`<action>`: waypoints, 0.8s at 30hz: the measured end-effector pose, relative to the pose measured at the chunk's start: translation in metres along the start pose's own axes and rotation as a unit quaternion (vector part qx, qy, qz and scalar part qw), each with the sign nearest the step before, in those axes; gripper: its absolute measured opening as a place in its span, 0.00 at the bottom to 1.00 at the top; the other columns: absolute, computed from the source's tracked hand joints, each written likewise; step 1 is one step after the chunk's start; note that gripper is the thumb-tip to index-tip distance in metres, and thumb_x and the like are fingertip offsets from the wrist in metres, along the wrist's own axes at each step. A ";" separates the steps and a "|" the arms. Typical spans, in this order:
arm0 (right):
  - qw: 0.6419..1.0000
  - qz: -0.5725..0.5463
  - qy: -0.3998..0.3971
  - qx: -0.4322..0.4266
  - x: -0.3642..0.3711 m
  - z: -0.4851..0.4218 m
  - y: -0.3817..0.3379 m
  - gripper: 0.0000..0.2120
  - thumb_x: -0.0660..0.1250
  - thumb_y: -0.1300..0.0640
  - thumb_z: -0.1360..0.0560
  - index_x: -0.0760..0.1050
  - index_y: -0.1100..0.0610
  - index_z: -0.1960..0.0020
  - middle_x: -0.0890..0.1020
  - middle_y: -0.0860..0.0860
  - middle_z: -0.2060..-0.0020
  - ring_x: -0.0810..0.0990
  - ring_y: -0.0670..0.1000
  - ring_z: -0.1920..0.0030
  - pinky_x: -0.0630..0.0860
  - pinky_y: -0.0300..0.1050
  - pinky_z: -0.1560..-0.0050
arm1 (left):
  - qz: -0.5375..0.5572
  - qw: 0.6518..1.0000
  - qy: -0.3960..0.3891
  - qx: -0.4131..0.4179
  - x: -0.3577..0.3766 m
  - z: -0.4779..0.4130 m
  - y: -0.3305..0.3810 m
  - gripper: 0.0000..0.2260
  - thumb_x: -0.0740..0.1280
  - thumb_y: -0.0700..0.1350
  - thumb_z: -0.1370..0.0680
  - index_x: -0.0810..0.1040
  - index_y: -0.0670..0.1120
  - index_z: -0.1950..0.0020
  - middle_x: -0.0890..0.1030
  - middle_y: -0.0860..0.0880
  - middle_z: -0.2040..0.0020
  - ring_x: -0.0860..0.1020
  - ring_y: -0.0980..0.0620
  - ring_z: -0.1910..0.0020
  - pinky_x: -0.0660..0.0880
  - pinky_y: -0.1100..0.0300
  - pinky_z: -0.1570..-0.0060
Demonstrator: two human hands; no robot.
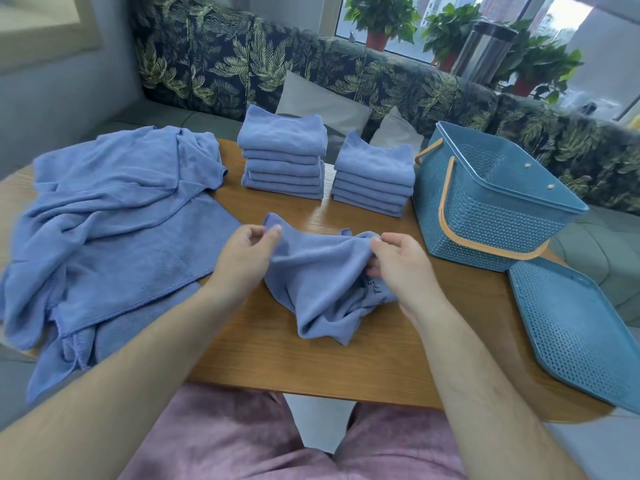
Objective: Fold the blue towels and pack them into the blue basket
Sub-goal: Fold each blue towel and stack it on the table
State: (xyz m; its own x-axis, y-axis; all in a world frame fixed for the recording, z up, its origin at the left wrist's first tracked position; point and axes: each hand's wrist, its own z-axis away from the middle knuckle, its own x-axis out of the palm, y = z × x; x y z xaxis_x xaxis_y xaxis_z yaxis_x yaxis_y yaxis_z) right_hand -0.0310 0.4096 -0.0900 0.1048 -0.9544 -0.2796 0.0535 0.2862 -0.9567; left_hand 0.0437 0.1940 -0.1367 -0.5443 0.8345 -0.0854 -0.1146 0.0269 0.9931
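The basket (pixel 485 202) stands on the bench (pixel 346 358). Just left of it stands one stack of folded towels (pixel 374 174), and left of that a second stack (pixel 282 154). Farther left of the basket, a heap of unfolded towels (pixel 104 230) spreads over the bench's edge. Left of the basket and nearer, a crumpled towel (pixel 322 282) rests on the bench. The basket lid (pixel 581 330) lies before the basket, the sofa (pixel 242 57) behind it.
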 end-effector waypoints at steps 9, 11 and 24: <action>0.996 -0.027 -0.073 0.032 0.014 0.010 0.016 0.07 0.72 0.56 0.23 0.81 0.60 0.48 0.86 0.60 0.54 0.86 0.56 0.49 0.81 0.61 0.43 | -0.055 0.995 -0.076 0.034 0.008 0.017 0.002 0.11 0.71 0.55 0.22 0.79 0.48 0.49 0.84 0.49 0.55 0.81 0.54 0.56 0.76 0.61 0.57; 0.996 -0.021 -0.082 -0.002 0.028 0.013 0.010 0.13 0.76 0.50 0.26 0.78 0.49 0.44 0.86 0.52 0.51 0.86 0.49 0.48 0.82 0.52 0.43 | -0.009 0.992 -0.117 0.045 0.011 0.024 0.006 0.12 0.71 0.56 0.22 0.80 0.48 0.47 0.85 0.49 0.52 0.83 0.54 0.52 0.78 0.59 0.52; 0.959 -0.060 -0.276 0.017 0.043 0.026 -0.005 0.16 0.62 0.51 0.21 0.84 0.57 0.42 0.84 0.60 0.43 0.81 0.56 0.37 0.72 0.59 0.30 | 0.078 0.989 -0.128 0.011 0.014 0.028 0.007 0.16 0.76 0.52 0.26 0.80 0.43 0.46 0.86 0.47 0.52 0.84 0.51 0.53 0.80 0.57 0.50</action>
State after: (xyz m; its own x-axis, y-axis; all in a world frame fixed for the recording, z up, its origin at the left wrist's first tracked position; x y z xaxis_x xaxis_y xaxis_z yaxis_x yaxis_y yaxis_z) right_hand -0.0004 0.3693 -0.0952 0.6054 -0.7926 -0.0725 0.1293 0.1878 -0.9737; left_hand 0.0586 0.2217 -0.1282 -0.3258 0.9412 0.0896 -0.0258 -0.1036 0.9943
